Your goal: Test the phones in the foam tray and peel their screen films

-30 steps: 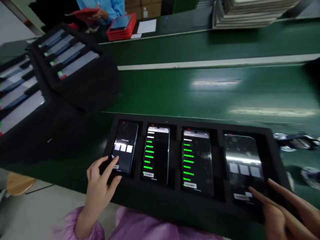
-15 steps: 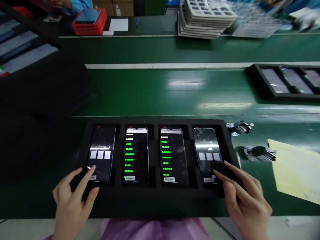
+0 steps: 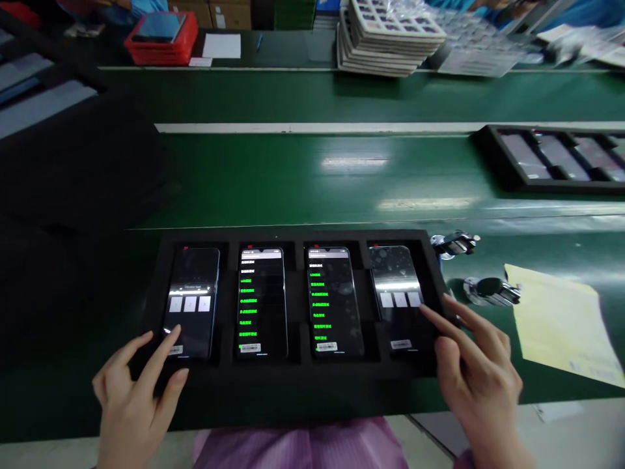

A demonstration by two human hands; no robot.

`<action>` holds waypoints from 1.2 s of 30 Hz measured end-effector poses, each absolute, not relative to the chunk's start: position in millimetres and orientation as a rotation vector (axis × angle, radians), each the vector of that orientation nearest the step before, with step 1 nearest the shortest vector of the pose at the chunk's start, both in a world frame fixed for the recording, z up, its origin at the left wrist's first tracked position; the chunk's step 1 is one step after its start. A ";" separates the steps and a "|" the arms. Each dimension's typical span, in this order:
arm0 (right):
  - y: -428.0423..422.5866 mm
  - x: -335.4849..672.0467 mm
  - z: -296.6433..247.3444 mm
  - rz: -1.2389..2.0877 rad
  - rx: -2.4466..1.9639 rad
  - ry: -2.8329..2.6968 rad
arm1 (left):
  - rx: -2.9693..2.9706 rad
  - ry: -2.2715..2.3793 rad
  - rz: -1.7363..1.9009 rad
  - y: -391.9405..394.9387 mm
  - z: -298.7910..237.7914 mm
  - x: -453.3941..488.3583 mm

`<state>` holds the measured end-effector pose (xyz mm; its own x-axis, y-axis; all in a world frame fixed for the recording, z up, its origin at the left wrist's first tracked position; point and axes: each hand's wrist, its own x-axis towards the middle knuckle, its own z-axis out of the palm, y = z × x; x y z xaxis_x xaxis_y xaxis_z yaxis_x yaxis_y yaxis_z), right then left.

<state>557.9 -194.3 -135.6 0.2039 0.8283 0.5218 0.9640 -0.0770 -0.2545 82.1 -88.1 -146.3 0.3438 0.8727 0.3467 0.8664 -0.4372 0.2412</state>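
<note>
A black foam tray (image 3: pixel 293 369) lies before me, with a smartphone in each slot. My left hand (image 3: pixel 139 384) has its fingers spread, the index fingertip over the lower part of the leftmost phone (image 3: pixel 193 326). My right hand (image 3: pixel 481 365) is also open and empty; its index finger reaches the right-hand white box on the rightmost phone (image 3: pixel 398 329). Both outer phones show three white boxes on a dark screen. The second phone (image 3: pixel 271 306) and the third phone (image 3: pixel 339 299) display lists of mostly green text. Whether the fingertips press the glass I cannot tell.
Two chrome metal fittings (image 3: pixel 491 290) stand right of the tray, by a yellow sheet (image 3: pixel 556 326). Another phone tray (image 3: pixel 551 185) sits at far right. Dark stacked trays (image 3: pixel 73 176) rise at left. Across the bench are white trays (image 3: pixel 390 45), a red stack (image 3: pixel 163 55) and other people's sleeves.
My right index finger has moved up the rightmost phone, from near its lower edge to the white boxes. My left hand keeps nearly the same pose. The whole view has shifted slightly.
</note>
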 end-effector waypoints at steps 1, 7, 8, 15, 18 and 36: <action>-191.4 559.2 -134.5 -0.328 -1.950 -1.668 | 2.584 1.650 0.677 -86.9 -145.3 83.0; -169.3 523.3 -116.5 -0.212 -1.791 -1.835 | 2.635 1.636 0.656 -83.8 -139.9 88.2; -165.3 513.1 -112.9 -0.163 -1.704 -1.920 | 2.637 1.642 0.655 -83.8 -139.6 88.7; -146.2 482.6 -111.8 -0.115 -1.564 -2.107 | 2.662 1.636 0.681 -82.7 -140.2 90.0; -147.9 484.4 -115.5 -0.194 -1.637 -2.108 | 2.663 1.637 0.679 -81.4 -141.0 88.9; -174.8 475.0 -132.6 -0.166 -1.646 -2.040 | 2.701 1.602 0.697 -76.5 -131.7 89.7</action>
